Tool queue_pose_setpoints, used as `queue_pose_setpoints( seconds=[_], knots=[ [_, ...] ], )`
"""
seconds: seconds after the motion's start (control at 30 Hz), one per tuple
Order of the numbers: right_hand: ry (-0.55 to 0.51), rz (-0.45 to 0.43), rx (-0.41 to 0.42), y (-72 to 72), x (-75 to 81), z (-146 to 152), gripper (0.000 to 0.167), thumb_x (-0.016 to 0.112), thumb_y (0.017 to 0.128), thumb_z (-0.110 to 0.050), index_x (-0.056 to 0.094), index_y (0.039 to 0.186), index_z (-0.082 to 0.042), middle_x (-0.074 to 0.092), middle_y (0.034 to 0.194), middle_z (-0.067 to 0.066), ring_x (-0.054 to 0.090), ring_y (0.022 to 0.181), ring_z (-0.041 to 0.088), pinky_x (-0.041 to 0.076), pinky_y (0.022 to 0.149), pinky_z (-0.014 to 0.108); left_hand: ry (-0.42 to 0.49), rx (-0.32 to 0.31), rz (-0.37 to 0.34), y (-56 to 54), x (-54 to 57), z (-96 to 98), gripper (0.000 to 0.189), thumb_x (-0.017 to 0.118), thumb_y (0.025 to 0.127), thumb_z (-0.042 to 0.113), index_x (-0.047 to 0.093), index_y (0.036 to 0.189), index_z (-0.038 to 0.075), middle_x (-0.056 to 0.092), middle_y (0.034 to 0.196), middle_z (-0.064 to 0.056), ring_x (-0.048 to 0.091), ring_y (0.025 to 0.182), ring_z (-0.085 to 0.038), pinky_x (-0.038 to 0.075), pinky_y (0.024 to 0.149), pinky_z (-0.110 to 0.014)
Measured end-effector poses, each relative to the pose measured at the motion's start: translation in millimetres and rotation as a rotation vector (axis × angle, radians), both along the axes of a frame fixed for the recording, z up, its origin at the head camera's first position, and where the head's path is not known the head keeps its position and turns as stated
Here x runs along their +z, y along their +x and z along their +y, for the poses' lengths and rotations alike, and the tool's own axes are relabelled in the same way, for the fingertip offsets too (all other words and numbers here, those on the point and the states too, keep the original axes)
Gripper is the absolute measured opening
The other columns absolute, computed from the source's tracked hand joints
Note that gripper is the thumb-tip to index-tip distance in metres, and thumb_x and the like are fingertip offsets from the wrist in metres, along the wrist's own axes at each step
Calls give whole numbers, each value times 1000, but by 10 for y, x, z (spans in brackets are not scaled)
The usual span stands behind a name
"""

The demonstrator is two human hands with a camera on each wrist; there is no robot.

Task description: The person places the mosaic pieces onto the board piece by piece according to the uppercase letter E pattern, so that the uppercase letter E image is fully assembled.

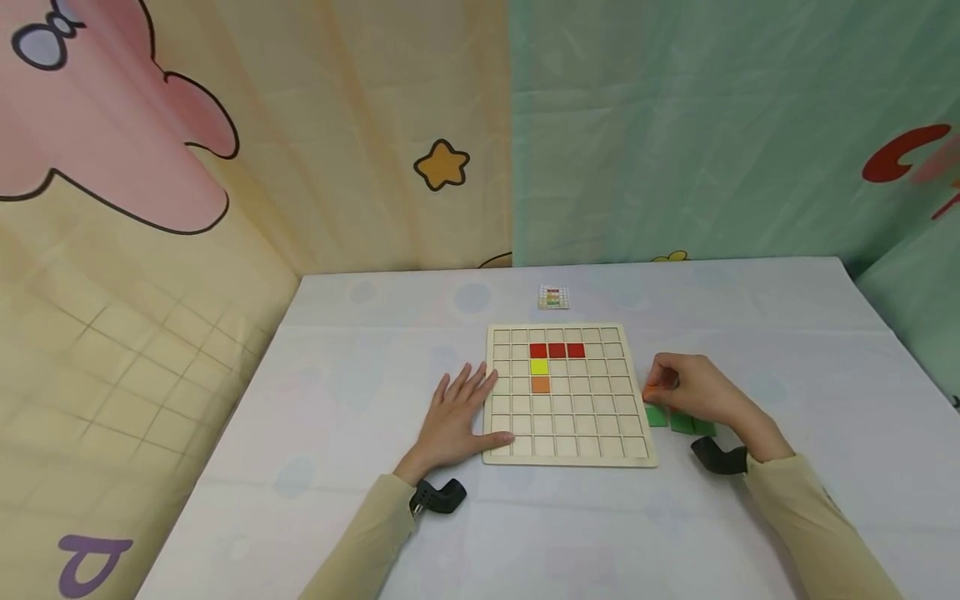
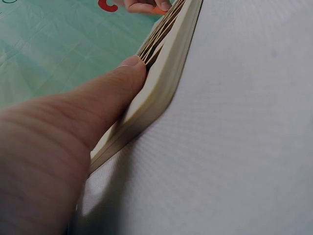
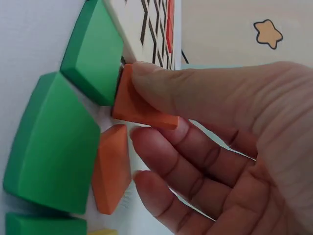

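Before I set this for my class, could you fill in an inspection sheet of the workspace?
Surface: pale tabletop, faintly patterned.
Job's things: grid board holding three red tiles, one yellow tile and one orange tile; small pattern card beyond it; three green tiles and a loose orange tile off its right side.
Clutter: nothing seen.
Grippers: left hand rests on the board's left edge; right hand pinches another orange tile beside the board's right edge.
Cables: nothing seen.
Surroundings: printed cream curtain and green curtain.
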State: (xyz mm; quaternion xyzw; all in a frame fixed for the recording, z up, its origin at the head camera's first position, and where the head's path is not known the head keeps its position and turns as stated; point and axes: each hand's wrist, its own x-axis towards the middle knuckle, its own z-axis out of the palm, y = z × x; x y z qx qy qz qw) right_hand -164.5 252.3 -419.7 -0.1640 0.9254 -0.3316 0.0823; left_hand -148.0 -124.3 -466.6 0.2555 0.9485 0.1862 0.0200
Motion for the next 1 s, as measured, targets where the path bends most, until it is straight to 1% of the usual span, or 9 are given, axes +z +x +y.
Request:
queue_pose_setpoints(
  seconds=[0.13,0.23,0.37,0.53,0.67,0.83,0.93,1.0],
  knots=[
    [-44,48,15,10,-8,-56,12,72,85,-11,60,82,-11,54,66,-1,48,49,13,42,46,28,-2,5,-7,4,-13,-8,95,57,81,66,21,152,15,13,157,-3,1,144,-22,-5,112,-44],
    [-106,113,11,26,-2,-172,9,70,87,-9,61,84,-9,54,69,-1,48,51,13,42,47,27,2,7,-9,4,-21,-11,95,58,81,66,21,152,15,13,157,-3,1,144,-22,-5,112,-44],
    [-181,153,22,19,-28,-396,10,72,85,-10,63,83,-11,55,72,-2,48,57,12,42,51,25,-5,9,-10,2,-28,-14,95,57,81,66,20,153,15,12,157,-2,1,144,-22,-6,112,-43],
    [-242,106,79,-56,-91,-663,12,74,84,-12,63,81,-14,57,73,-3,53,57,12,45,52,26,-3,7,-10,4,-22,-11,94,57,82,66,21,152,15,13,157,-3,2,144,-22,-5,112,-44],
    [-264,80,110,-114,-118,-820,13,75,82,-11,63,81,-14,59,75,-3,55,59,13,46,54,26,12,-1,-4,7,-14,-5,94,58,82,65,23,152,13,15,157,-5,3,143,-24,-4,112,-46],
    [-257,73,134,-177,-147,-949,10,74,84,-9,65,83,-12,61,79,-4,54,61,12,46,58,25,3,-2,-10,10,-1,1,94,57,82,65,22,152,13,14,157,-5,2,144,-24,-3,112,-47],
    [-257,54,135,-198,-146,-995,7,72,85,-7,65,85,-9,61,79,-3,55,61,13,46,57,25,3,0,-9,9,10,0,95,57,82,65,22,152,13,13,157,-4,2,143,-24,-4,112,-46],
    [-242,59,131,-208,-141,-1017,6,71,85,-7,65,85,-9,61,79,-4,54,61,12,45,56,26,-1,2,-10,7,16,-3,95,57,82,65,21,152,14,12,157,-3,2,144,-23,-4,112,-46]
  ],
)
